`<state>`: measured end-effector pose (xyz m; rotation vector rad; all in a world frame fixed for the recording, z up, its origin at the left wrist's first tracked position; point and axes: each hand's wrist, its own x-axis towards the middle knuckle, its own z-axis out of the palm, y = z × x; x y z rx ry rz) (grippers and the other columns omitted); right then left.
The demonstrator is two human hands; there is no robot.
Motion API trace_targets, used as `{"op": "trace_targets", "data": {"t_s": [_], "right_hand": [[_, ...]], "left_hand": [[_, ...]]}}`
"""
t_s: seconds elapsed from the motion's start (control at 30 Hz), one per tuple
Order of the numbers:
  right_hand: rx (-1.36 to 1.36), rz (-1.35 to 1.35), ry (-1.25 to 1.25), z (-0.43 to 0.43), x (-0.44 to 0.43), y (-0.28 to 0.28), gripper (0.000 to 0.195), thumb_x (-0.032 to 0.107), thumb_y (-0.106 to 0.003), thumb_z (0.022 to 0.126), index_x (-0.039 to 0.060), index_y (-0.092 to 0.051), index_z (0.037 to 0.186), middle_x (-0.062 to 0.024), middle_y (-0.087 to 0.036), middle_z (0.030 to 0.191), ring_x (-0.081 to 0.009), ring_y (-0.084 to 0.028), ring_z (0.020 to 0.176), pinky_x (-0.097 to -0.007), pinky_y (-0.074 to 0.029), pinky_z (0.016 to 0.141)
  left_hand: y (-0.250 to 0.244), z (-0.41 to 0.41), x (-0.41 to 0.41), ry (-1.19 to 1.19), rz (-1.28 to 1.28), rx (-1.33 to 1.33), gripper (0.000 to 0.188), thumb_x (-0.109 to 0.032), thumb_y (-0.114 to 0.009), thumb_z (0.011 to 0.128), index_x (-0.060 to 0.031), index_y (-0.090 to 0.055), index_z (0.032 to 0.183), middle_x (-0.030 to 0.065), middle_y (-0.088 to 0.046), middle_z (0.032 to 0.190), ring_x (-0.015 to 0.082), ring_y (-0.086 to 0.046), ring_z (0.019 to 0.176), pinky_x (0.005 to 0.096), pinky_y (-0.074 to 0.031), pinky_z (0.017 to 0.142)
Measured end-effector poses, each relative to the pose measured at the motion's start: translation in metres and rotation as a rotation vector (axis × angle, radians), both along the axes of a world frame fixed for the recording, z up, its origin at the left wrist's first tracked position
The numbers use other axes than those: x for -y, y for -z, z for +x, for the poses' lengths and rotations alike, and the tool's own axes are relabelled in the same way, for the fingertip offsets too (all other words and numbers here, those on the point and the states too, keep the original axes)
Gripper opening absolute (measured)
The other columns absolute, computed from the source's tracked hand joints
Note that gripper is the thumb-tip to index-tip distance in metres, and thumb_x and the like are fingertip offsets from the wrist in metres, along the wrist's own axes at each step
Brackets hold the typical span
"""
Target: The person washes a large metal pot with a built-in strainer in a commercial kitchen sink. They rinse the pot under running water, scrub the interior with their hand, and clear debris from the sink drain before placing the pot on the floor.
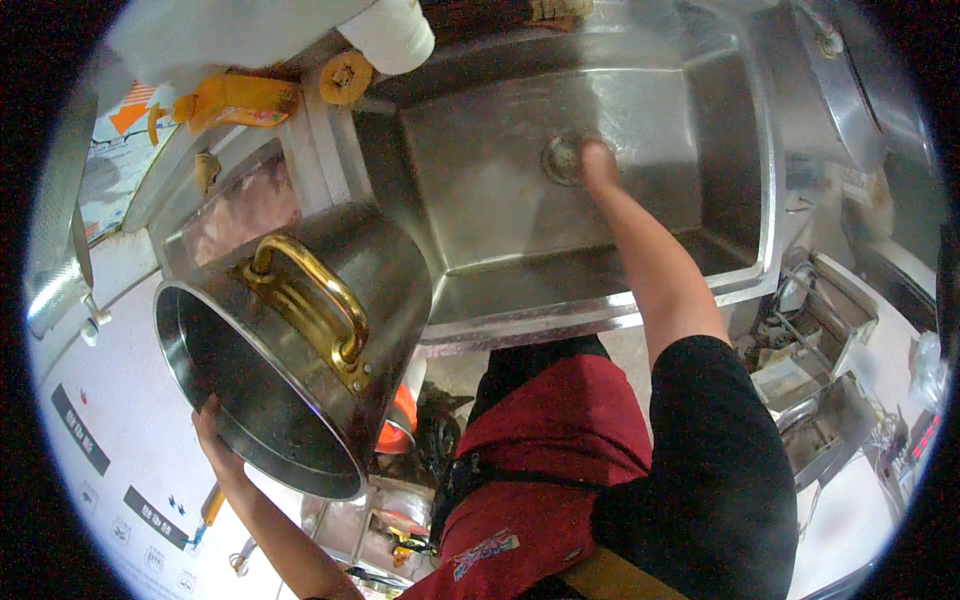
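Note:
A large steel pot (382,255) with a brass-coloured handle (319,277) lies tilted on its side at the left, its mouth facing down and left. My left hand (216,442) grips its lower-left rim, some fingers inside the mouth. The pot's base is beside the near-left corner of a deep stainless steel sink (487,187). Inside that sink, my right hand (598,161) reaches down to the right side of the round drain (559,159). The right hand is blurred, so its fingers and anything under them cannot be made out.
An orange bottle (244,101) lies on the ledge left of the sink, near a yellow ring-shaped roll (346,78) and a white cylindrical container (394,37). Metal containers (817,427) stand at the right. A wall with printed signs (154,517) borders the left side.

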<state>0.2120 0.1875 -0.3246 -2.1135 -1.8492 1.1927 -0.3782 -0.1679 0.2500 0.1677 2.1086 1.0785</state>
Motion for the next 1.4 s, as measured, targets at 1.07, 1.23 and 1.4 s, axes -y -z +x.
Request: {"op": "trace_targets", "data": {"t_s": [1.07,1.23,1.4], "right_hand": [[-0.963,-0.712,0.192,-0.168,0.064,-0.103,0.019,0.021,-0.054,0.102,0.0047,-0.063,0.1,-0.0113,-0.064,0.086,-0.0234,-0.067,0.08,-0.0351,-0.057,0.074],[-1.443,-1.069,0.47,-0.141,0.065,-0.169,0.025,0.028,-0.056,0.101,0.0086,-0.058,0.085,-0.0066,-0.064,0.084,-0.0195,-0.062,0.072,-0.031,-0.052,0.067],[-1.138,-0.798,0.581,-0.091,0.043,-0.175,0.03,0.033,-0.059,0.101,0.0103,-0.056,0.082,-0.0047,-0.061,0.077,-0.0159,-0.051,0.06,-0.0291,-0.04,0.054]], "left_hand": [[0.003,-0.016,0.01,0.011,-0.066,-0.018,0.044,-0.032,-0.069,0.093,-0.0038,-0.062,0.125,0.007,-0.066,0.112,0.0201,-0.063,0.1,0.0351,-0.051,0.088],[0.005,-0.024,0.026,-0.076,-0.075,-0.102,0.044,-0.034,-0.069,0.094,-0.0039,-0.062,0.125,0.0063,-0.065,0.109,0.0191,-0.062,0.098,0.0343,-0.051,0.086],[0.004,-0.006,0.005,-0.028,-0.061,-0.081,0.042,-0.034,-0.067,0.095,-0.0038,-0.062,0.123,0.0046,-0.064,0.104,0.0175,-0.062,0.094,0.0328,-0.051,0.083]]}}
